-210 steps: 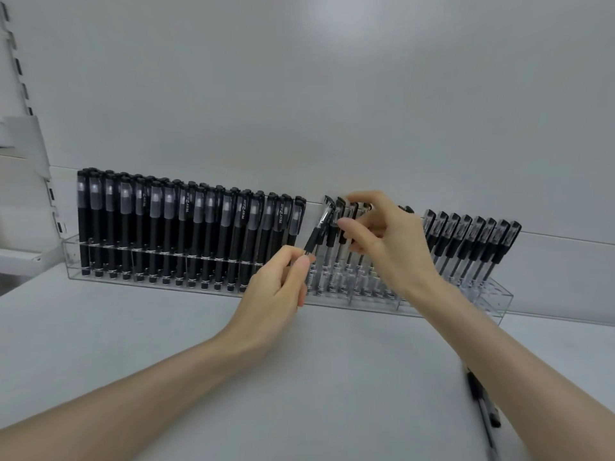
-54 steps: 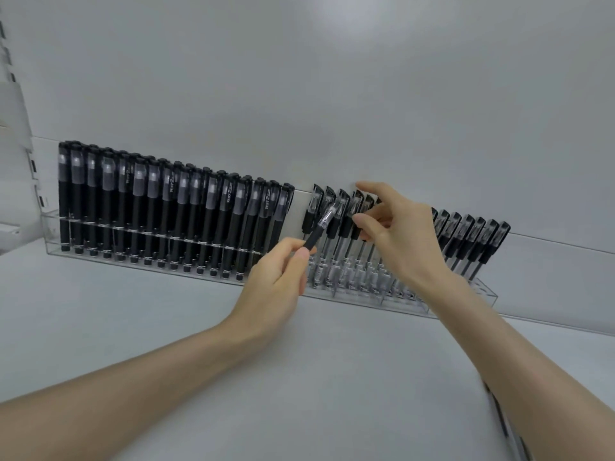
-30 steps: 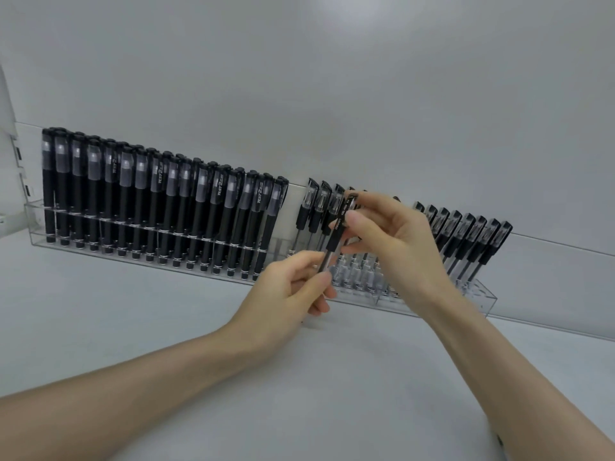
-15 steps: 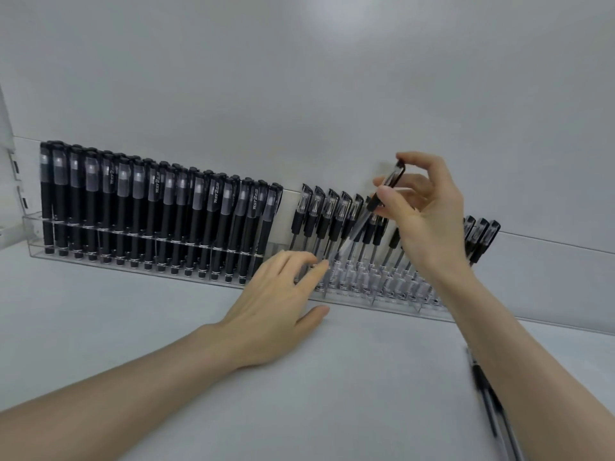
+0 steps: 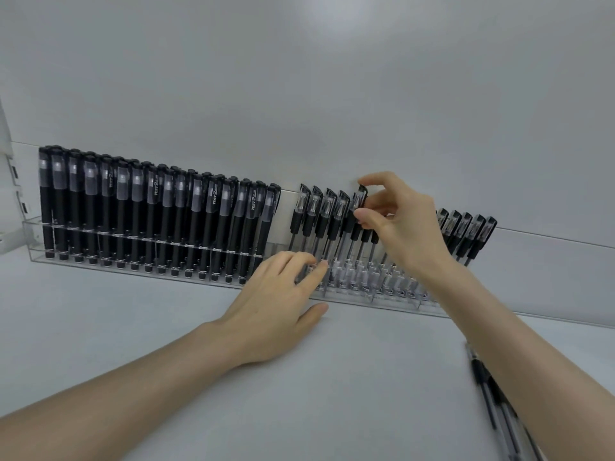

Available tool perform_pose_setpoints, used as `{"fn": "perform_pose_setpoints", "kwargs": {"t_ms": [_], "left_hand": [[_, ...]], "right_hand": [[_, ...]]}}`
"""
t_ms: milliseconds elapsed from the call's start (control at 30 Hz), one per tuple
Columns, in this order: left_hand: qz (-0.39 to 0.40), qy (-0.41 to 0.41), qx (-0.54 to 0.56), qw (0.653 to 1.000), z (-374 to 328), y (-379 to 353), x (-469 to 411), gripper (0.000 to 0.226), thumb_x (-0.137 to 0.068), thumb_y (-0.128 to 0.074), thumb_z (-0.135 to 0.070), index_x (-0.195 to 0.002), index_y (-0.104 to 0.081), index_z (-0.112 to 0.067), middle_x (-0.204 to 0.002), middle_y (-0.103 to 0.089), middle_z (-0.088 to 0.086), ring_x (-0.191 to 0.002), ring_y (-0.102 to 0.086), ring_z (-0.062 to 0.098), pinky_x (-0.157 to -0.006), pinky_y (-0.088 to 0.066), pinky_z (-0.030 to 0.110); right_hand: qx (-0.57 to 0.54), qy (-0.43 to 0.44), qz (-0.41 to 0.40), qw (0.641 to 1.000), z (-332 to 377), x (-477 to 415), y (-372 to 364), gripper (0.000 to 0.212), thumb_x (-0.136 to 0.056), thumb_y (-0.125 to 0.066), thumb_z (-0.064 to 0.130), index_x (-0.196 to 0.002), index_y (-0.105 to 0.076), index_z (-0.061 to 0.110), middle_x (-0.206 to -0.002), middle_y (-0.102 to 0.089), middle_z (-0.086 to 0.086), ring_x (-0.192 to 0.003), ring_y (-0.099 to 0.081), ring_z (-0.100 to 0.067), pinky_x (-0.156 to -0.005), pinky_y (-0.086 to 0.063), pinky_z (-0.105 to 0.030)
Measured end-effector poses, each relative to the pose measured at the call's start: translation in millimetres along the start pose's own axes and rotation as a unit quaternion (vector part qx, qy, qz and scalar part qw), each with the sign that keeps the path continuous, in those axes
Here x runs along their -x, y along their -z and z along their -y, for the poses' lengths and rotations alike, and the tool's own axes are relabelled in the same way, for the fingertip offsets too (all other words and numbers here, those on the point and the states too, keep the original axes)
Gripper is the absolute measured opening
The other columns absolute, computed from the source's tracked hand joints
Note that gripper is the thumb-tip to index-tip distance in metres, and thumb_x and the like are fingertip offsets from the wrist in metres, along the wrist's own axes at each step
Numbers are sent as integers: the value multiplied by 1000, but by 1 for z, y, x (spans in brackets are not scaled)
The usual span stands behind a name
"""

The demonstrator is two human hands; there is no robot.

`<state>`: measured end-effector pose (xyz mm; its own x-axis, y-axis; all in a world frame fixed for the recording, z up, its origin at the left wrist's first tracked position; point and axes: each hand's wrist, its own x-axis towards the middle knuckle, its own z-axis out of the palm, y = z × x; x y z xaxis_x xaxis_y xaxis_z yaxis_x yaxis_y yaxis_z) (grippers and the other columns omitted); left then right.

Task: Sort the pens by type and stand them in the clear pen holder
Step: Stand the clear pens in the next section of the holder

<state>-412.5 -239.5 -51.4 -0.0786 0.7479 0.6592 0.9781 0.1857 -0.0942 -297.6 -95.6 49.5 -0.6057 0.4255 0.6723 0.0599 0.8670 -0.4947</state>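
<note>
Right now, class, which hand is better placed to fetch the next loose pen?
Right, probably: the loose pens lie beside its forearm, while the left hand rests at the pen holder. The right hand must first release its pinched pen.

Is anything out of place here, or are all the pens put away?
Yes: a few loose pens lie flat on the table beside the right forearm, outside the clear pen holder. The rest stand in the holder, where the right hand pinches one pen.
</note>
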Motion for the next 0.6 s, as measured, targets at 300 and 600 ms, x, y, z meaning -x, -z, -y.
{"fn": "perform_pose_setpoints", "kwargs": {"t_ms": [300, 600], "left_hand": [[12, 1, 2, 1000, 0, 3, 0, 58, -89, -33, -49, -127, -57, -13, -113, -57, -1, -100, -48, 17, -86, -48, 31], [5, 26, 111, 993, -3, 11, -1, 43, -90, -38, -41, -107, -67, -15, -110, -61, -1, -103, -52, 17, -89, -43, 32]], "right_hand": [[16, -11, 35, 999, -4, 5, -3, 32, -88, -65, 3, -115, -60, 19, -77, -69, -4, -73, -69, -19, -80, -57, -41], [40, -22, 14, 999, 0, 15, 3, 30, -92, -61, 18, -122, -58, 18, -80, -68, -1, -73, -67, -15, -75, -55, -30]]}}
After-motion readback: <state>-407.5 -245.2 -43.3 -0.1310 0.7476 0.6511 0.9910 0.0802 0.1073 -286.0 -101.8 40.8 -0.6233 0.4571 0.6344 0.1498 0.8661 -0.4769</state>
